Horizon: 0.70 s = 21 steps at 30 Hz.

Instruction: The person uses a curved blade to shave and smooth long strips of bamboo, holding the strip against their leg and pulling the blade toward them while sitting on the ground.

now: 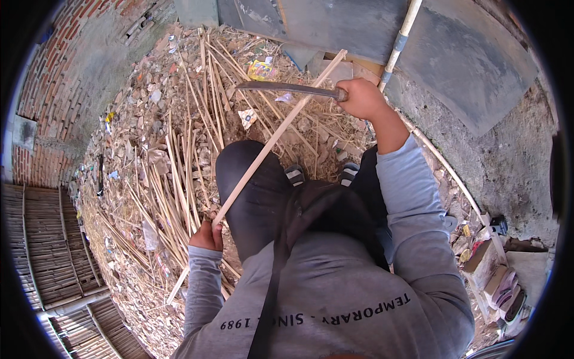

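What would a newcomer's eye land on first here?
First, the dark curved blade, upper center, held in the right hand. Then the long pale strip it crosses in view, its near end in the left hand. At left, many similar strips lie over littered ground.

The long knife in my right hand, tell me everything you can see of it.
The long knife has a slender, gently curved blade that looks like dark grey metal. Its brownish handle is mostly hidden in your right hand, so the material is hard to tell. It lies nearly level across the picture, tip pointing left, above the littered ground, and crosses the pale strip near its upper end. Whether it bites into the strip I can't tell.
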### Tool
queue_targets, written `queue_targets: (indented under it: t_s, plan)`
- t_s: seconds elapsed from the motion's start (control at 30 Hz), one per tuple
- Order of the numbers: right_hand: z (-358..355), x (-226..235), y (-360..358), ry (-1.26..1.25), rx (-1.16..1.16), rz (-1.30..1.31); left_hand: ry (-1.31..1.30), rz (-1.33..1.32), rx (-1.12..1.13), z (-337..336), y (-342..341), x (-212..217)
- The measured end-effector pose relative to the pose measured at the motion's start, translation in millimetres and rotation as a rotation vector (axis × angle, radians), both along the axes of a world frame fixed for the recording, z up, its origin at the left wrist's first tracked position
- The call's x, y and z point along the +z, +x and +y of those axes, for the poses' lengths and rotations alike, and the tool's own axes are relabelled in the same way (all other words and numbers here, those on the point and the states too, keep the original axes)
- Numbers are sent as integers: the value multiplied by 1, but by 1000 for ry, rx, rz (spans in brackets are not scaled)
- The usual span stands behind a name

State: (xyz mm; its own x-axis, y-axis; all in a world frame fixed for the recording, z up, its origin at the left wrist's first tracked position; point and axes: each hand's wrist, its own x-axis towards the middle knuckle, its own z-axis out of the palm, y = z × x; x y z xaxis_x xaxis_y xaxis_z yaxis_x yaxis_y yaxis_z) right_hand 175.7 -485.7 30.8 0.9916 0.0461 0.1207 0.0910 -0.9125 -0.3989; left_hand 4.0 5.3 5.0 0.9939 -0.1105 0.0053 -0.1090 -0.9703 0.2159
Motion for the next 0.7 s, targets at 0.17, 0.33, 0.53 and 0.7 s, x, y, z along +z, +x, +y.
queue_targets:
  t_s: [0.17, 0.33, 0.53, 0.7]
  plan:
    - [11, -2, -1, 175, 37, 70, -46, 10, 7, -24, 4, 13]
    - [34, -3, -2, 760, 39, 228, -52, 26, -1, -58, 16, 27]
    - [30, -7, 0, 568, 75, 244, -55, 58, -13, -69, 24, 25]
    - [35, -10, 0, 546, 195, 260, -96, 82, -13, -69, 21, 23]
